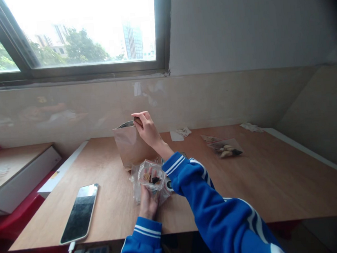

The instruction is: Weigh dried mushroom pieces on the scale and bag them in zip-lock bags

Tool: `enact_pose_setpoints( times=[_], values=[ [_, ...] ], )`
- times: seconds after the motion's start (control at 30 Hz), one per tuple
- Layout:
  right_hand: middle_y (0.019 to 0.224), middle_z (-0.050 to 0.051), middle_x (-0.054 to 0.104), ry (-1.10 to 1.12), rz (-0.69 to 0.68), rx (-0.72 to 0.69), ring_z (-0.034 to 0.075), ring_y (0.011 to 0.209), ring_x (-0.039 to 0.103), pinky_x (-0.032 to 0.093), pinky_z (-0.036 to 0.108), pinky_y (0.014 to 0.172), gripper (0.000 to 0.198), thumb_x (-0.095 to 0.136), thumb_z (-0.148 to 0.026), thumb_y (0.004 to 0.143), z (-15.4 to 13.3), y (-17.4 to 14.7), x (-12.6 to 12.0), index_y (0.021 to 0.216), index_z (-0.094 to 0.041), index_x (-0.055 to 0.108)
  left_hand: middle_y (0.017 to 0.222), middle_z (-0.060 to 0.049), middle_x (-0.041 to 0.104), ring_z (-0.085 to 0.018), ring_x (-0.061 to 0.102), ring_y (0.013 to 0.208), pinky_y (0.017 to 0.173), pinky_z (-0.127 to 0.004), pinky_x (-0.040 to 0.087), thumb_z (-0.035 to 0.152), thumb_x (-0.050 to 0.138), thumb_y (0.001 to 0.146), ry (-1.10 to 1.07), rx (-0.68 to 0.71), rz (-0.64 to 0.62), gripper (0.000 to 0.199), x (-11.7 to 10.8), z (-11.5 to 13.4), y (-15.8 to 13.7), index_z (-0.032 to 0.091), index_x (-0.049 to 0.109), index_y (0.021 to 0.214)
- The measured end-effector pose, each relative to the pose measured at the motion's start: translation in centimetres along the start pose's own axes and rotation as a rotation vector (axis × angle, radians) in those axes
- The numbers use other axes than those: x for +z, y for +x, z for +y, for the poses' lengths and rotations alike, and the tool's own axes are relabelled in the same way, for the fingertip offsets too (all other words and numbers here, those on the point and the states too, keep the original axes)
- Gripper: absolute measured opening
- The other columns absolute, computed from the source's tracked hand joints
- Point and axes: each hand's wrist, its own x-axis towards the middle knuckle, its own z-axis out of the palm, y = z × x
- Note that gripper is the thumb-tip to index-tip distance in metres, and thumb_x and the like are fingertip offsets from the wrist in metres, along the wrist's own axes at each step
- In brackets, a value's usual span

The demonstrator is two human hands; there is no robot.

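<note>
My right hand is closed in a pinch on a small brown piece, whose exact kind I cannot make out. It hovers at the open mouth of a brown paper bag with a silvery lining, which stands upright on the table. Below, my left hand holds a clear plastic bag from underneath, its fingers partly showing through the film. Several dark and tan dried-looking pieces lie in that bag's open mouth. More clear plastic spreads around it on the tabletop.
A phone with a white charging cable lies at the left of the wooden table. To the right is a zip bag with pale and dark pieces. Crumpled tissue and white paper sit by the wall.
</note>
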Motion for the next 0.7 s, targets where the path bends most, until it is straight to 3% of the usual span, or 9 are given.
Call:
enact_pose_setpoints(
  times=[0.2, 0.3, 0.43, 0.57, 0.7],
  values=[
    [0.107, 0.010, 0.052, -0.073, -0.212, 0.046, 0.020, 0.102, 0.056, 0.045, 0.034, 0.095, 0.021, 0.043, -0.017, 0.093, 3.1, -3.7, 1.4, 0.110, -0.019, 0.055, 0.136, -0.004, 0.055, -0.024, 0.053, 0.122, 0.091, -0.039, 0.052, 0.045, 0.042, 0.092, 0.012, 0.061, 0.094, 0.042, 0.9, 0.2, -0.5, 0.034, 0.048, 0.132],
    [0.106, 0.010, 0.052, -0.011, -0.127, 0.024, 0.019, 0.102, 0.055, 0.046, 0.033, 0.095, 0.019, 0.040, -0.021, 0.095, 2.8, -4.4, 1.0, 0.109, -0.018, 0.052, 0.130, -0.004, 0.060, -0.025, 0.056, 0.118, 0.090, -0.039, 0.053, 0.041, 0.043, 0.093, 0.008, 0.048, 0.119, 0.040, 1.3, 0.3, -0.8, 0.035, 0.049, 0.132],
    [0.112, 0.010, 0.049, 0.046, 0.100, 0.011, 0.019, 0.107, 0.053, 0.044, 0.037, 0.099, 0.021, 0.037, -0.029, 0.097, 1.9, -1.9, 0.3, 0.114, -0.021, 0.046, 0.130, -0.007, 0.059, -0.027, 0.057, 0.117, 0.091, -0.040, 0.053, 0.043, 0.044, 0.092, -0.021, 0.036, 0.142, 0.045, 1.4, 0.3, -0.7, 0.030, 0.047, 0.135],
    [0.112, 0.010, 0.046, 0.014, 0.048, -0.011, 0.018, 0.103, 0.054, 0.046, 0.037, 0.095, 0.021, 0.034, -0.029, 0.098, 2.4, 0.8, 0.5, 0.114, -0.022, 0.045, 0.136, -0.006, 0.055, -0.028, 0.056, 0.118, 0.088, -0.039, 0.054, 0.048, 0.042, 0.091, -0.005, 0.002, 0.136, 0.047, 1.1, 0.2, -0.5, 0.029, 0.049, 0.134],
    [0.109, 0.009, 0.047, -0.108, -0.017, -0.047, 0.019, 0.104, 0.052, 0.045, 0.034, 0.094, 0.018, 0.036, -0.021, 0.096, 3.1, 0.8, 1.1, 0.111, -0.022, 0.047, 0.140, -0.002, 0.051, -0.029, 0.054, 0.120, 0.088, -0.039, 0.054, 0.047, 0.041, 0.092, -0.006, 0.010, 0.098, 0.043, 1.1, 0.3, -0.6, 0.033, 0.051, 0.132]
  ],
)
